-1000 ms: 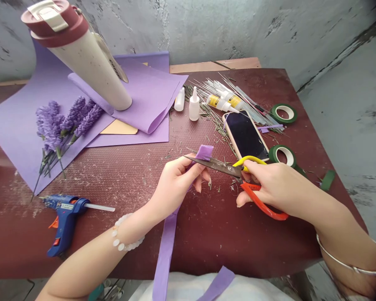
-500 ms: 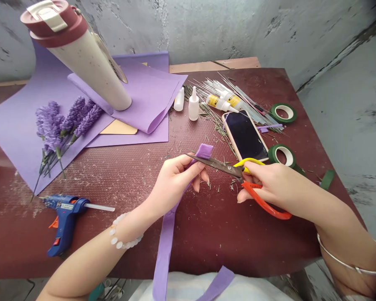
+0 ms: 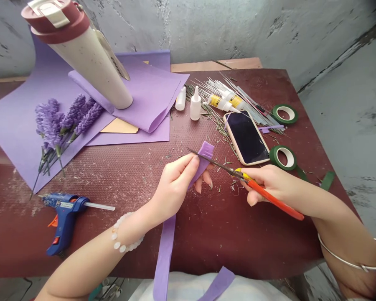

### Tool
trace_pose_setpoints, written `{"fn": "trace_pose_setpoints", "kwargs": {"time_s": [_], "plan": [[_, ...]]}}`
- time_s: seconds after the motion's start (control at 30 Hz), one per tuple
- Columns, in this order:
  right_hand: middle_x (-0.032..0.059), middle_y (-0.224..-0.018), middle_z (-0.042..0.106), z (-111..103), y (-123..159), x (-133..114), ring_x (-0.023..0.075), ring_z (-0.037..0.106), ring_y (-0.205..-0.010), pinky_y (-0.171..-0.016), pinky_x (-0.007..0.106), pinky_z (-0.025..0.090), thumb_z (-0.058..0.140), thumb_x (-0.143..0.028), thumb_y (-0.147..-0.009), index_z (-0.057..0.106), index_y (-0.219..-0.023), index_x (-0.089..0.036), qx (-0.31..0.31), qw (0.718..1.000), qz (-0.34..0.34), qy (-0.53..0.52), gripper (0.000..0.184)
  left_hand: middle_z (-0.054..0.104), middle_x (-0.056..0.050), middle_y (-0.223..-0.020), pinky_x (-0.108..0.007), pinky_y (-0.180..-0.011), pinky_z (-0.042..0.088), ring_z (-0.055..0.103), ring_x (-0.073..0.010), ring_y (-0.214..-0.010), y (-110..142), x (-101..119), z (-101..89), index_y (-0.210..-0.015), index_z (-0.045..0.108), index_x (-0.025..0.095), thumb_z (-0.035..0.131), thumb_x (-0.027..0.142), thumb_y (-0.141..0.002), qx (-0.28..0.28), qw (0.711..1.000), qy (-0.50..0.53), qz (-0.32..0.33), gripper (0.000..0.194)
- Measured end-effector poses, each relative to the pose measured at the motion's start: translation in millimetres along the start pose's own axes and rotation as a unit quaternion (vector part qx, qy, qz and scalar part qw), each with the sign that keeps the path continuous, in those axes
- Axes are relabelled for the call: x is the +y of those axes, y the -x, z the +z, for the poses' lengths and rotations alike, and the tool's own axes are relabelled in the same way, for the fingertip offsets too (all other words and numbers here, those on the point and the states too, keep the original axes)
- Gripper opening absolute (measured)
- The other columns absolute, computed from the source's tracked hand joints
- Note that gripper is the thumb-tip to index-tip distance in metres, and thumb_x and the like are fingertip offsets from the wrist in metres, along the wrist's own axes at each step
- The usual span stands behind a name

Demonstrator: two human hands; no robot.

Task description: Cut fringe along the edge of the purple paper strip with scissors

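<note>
My left hand [image 3: 177, 188] pinches a purple paper strip [image 3: 203, 158] near its upper end, and the long tail [image 3: 164, 259] hangs down past the table edge. My right hand [image 3: 269, 186] grips a pair of scissors [image 3: 263, 190] with red and yellow handles. Their narrow steel blades [image 3: 216, 163] are nearly closed and lie against the top of the strip. A second purple strip [image 3: 217, 286] lies on my lap.
A dark red board [image 3: 238, 238] holds a phone [image 3: 246, 138], green tape rolls [image 3: 283, 158], glue bottles [image 3: 195, 104], thin stems [image 3: 213, 90], a blue glue gun [image 3: 64, 221], paper lavender sprays [image 3: 65, 121], purple sheets [image 3: 153, 100] and a tilted flask [image 3: 90, 58].
The scissor handles have closed together and the blades have narrowed and tilted. The scissors now lie more in line with my right forearm. The strip's top end has turned slightly.
</note>
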State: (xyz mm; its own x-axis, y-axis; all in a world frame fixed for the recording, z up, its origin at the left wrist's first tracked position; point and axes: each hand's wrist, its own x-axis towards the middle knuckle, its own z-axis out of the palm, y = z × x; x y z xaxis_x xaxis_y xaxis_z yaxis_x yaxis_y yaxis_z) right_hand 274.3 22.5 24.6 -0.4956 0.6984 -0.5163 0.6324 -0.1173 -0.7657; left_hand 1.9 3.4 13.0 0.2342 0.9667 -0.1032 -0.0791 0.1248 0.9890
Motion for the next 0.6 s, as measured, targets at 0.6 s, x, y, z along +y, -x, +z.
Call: {"fn": "trace_pose_setpoints", "kwargs": {"time_s": [0.6], "plan": [[-0.0089,-0.073,0.040,-1,-10,13,0.0148,0.025,-0.065,-0.058,0.032,0.021,0.097,-0.056,-0.076,0.047,-0.079,-0.028,-0.083,0.994,0.016,-0.076,0.057,0.074,-0.001,-0.069,-0.028,-0.057,0.046,0.055,-0.0113,-0.051,1,-5,1.5,-0.088,0.074,0.018,0.064,0.050,-0.116,-0.032,0.999,-0.002,-0.013,0.043]]}}
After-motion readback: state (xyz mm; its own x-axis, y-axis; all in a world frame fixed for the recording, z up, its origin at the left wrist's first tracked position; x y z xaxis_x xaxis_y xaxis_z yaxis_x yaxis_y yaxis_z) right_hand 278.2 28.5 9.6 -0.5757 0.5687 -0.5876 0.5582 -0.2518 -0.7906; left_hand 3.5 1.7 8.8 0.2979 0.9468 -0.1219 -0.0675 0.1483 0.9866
